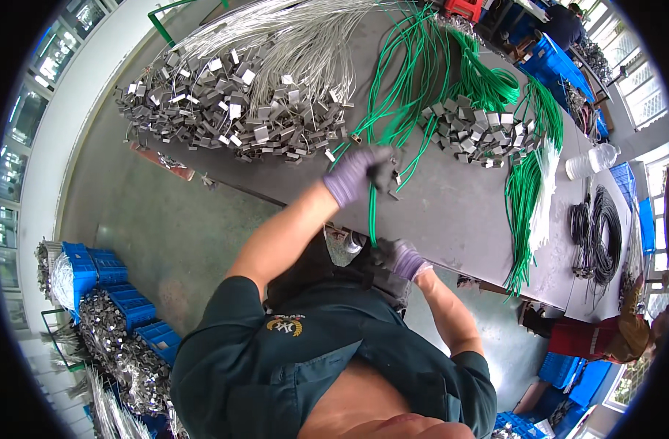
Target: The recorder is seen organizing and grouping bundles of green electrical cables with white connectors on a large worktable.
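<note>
Your gloved left hand is clamped on a small grey metal clip over the grey worktable. Your gloved right hand pinches the green plastic-coated cable below. Judging by the large heap of loose metal clips and many green cables, much is left.

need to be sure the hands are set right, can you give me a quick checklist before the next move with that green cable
1. Left hand in its purple glove grips the green cable and a small metal clip: ok.
2. Right hand holds the cable's lower end at the table edge: ok.
3. Cable runs straight between the two hands, no loop: ok.
4. Clip seated fully on the cable: cannot tell, the glove hides it.
5. Pile of metal clips lies on the table beyond the left hand: ok.
6. Loose green cables kept apart from the held one: not ok, strands cross near the left hand.
</note>
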`<action>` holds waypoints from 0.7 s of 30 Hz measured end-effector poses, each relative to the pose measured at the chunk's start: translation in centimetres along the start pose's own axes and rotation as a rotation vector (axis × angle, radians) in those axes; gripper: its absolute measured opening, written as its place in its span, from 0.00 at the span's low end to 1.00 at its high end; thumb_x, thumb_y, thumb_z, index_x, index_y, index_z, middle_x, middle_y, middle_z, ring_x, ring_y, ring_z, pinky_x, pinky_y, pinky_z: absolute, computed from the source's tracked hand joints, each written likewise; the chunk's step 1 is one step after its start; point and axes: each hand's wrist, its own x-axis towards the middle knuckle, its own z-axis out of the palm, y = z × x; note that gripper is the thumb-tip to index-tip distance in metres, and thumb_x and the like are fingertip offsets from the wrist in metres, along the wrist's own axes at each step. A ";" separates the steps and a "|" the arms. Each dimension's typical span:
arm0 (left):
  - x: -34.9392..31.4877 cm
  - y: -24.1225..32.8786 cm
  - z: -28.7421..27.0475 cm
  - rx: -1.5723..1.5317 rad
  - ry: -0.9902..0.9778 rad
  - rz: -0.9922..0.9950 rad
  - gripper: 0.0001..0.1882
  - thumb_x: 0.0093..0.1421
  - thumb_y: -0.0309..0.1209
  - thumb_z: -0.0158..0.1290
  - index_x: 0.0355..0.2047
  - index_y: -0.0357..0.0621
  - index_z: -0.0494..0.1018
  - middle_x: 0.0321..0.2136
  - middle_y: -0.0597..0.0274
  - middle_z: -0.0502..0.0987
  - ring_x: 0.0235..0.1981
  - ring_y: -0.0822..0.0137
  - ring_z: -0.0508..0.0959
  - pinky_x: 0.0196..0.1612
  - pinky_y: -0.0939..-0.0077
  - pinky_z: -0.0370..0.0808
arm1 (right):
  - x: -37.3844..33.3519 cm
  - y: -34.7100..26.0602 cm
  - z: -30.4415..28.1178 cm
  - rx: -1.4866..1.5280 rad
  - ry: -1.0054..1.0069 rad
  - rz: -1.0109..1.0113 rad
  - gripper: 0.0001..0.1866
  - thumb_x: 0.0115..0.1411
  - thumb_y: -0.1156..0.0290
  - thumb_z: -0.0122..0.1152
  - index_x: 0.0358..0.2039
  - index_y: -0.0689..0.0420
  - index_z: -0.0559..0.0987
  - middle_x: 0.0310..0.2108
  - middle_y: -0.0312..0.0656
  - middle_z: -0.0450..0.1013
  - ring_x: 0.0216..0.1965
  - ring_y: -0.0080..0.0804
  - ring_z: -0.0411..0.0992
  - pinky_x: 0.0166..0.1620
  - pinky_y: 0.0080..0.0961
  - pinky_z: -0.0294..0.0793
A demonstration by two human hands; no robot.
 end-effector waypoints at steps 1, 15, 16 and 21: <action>0.1 2.8 0.6 0.099 0.038 0.066 0.11 0.55 0.40 0.54 0.27 0.46 0.70 0.15 0.66 0.68 0.16 0.69 0.69 0.21 0.72 0.70 | 0.1 0.6 0.6 -0.254 0.030 -0.060 0.10 0.59 0.68 0.51 0.37 0.61 0.74 0.20 0.48 0.73 0.22 0.34 0.75 0.26 0.31 0.73; 3.0 12.3 8.6 1.952 0.327 0.523 0.15 0.62 0.41 0.43 0.45 0.49 0.68 0.26 0.47 0.73 0.28 0.57 0.77 0.27 0.65 0.74 | 0.3 -0.6 -6.6 0.802 0.279 0.047 0.15 0.62 0.64 0.49 0.37 0.66 0.71 0.24 0.44 0.75 0.21 0.29 0.75 0.24 0.19 0.71; 0.8 10.1 6.6 1.884 0.295 0.254 0.20 0.61 0.45 0.43 0.49 0.48 0.66 0.30 0.43 0.74 0.34 0.52 0.77 0.31 0.62 0.74 | 0.2 -0.3 -6.2 0.819 0.282 0.053 0.15 0.62 0.64 0.49 0.37 0.66 0.71 0.24 0.44 0.75 0.21 0.29 0.75 0.24 0.19 0.71; -5.8 -0.3 -7.2 2.064 0.555 -0.439 0.22 0.54 0.45 0.50 0.42 0.41 0.70 0.32 0.42 0.76 0.37 0.46 0.76 0.42 0.57 0.72 | 1.9 -0.2 -3.4 0.835 0.081 0.267 0.13 0.62 0.67 0.47 0.37 0.65 0.72 0.24 0.44 0.75 0.20 0.28 0.74 0.23 0.20 0.71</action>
